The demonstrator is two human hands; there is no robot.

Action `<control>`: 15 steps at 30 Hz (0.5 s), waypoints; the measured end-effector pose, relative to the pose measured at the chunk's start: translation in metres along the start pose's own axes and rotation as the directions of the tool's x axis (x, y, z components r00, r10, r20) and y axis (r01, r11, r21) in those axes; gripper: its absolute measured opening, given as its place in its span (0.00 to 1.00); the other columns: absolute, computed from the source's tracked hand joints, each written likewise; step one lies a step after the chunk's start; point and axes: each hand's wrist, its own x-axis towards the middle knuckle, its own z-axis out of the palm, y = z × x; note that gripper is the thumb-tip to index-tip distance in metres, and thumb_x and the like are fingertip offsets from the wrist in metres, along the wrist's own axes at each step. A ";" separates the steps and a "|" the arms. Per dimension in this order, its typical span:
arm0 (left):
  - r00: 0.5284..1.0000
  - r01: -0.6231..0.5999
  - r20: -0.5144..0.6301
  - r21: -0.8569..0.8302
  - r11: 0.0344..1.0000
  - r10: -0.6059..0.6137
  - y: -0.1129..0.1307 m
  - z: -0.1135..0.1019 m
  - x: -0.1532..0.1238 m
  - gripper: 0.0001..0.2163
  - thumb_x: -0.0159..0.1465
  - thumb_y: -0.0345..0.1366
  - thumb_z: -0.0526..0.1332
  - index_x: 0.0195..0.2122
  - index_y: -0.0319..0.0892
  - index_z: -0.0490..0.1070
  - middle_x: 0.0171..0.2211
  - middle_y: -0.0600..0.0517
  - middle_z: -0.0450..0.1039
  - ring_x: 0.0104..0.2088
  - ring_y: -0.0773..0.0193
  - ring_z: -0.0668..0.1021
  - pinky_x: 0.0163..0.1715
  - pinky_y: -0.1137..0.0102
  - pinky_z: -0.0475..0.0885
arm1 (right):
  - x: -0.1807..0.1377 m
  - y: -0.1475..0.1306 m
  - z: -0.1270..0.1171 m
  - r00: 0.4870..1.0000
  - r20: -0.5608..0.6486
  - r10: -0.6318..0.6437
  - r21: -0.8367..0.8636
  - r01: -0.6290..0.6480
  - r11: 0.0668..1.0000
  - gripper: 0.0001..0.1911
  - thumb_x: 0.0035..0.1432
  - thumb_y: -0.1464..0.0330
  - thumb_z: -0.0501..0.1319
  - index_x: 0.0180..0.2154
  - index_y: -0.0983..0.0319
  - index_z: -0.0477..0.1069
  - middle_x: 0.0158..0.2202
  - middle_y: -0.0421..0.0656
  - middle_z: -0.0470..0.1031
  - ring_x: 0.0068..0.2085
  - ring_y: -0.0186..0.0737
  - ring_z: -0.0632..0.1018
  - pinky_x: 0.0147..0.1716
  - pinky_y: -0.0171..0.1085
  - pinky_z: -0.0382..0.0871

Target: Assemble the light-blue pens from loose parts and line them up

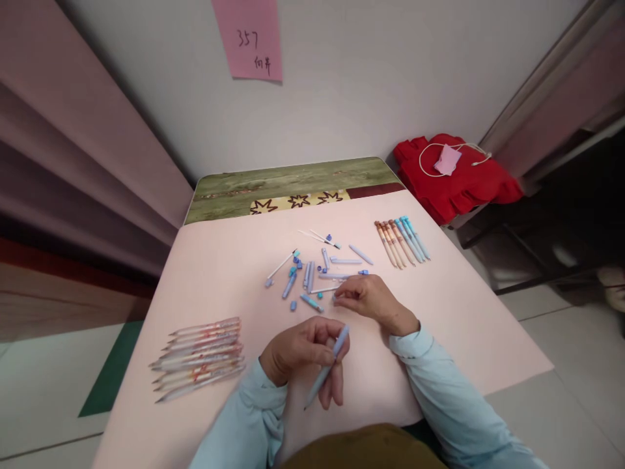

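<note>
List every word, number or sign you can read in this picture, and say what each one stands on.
"357": handwritten on the pink paper note stuck to the wall.
Two handwritten characters under the number on the same note: too unclear to read with certainty.
Prints on the pens at the left and the pens at the right: too small and blurred to read.
The pen barrel held in the left hand: no text visible.

A pink note is fixed to the wall, above the far edge of the table. Upper line on the note: the handwritten number "357". Lower line, below and right of the number: two handwritten Chinese characters, too small to read with certainty. No other legible text, label or brand is in view.
</note>
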 end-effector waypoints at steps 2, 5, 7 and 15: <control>0.999 0.048 0.006 0.012 0.999 -0.048 0.003 0.002 0.002 0.11 0.60 0.40 0.65 0.35 0.39 0.66 0.28 0.39 0.81 0.19 0.57 0.79 0.17 0.73 0.68 | 0.000 0.001 0.006 1.000 0.021 -0.008 -0.060 0.009 0.998 0.08 0.54 0.65 0.70 0.38 0.56 0.79 0.27 0.38 0.79 0.29 0.36 0.77 0.30 0.33 0.61; 0.996 0.093 0.008 0.021 0.995 -0.093 0.004 0.003 0.005 0.11 0.60 0.40 0.65 0.35 0.40 0.65 0.29 0.40 0.81 0.19 0.57 0.79 0.17 0.73 0.67 | 0.000 0.000 0.009 0.999 0.018 -0.031 -0.093 0.033 0.995 0.06 0.55 0.66 0.68 0.38 0.57 0.78 0.28 0.38 0.79 0.30 0.36 0.77 0.31 0.33 0.61; 0.994 0.106 0.011 0.028 0.994 -0.107 0.003 0.004 0.006 0.12 0.59 0.41 0.66 0.34 0.40 0.65 0.28 0.40 0.81 0.19 0.58 0.79 0.17 0.73 0.67 | -0.001 -0.003 0.006 0.998 -0.034 -0.055 -0.072 0.052 0.996 0.05 0.57 0.67 0.66 0.38 0.57 0.78 0.29 0.39 0.79 0.29 0.35 0.77 0.31 0.33 0.62; 0.984 0.006 -0.180 0.097 0.995 0.011 -0.005 -0.002 0.015 0.14 0.59 0.42 0.68 0.37 0.39 0.67 0.30 0.42 0.81 0.22 0.62 0.80 0.22 0.72 0.74 | 0.000 -0.011 0.002 0.874 -0.398 0.280 0.317 -0.155 0.936 0.09 0.60 0.66 0.60 0.42 0.60 0.75 0.25 0.39 0.72 0.24 0.34 0.69 0.28 0.34 0.64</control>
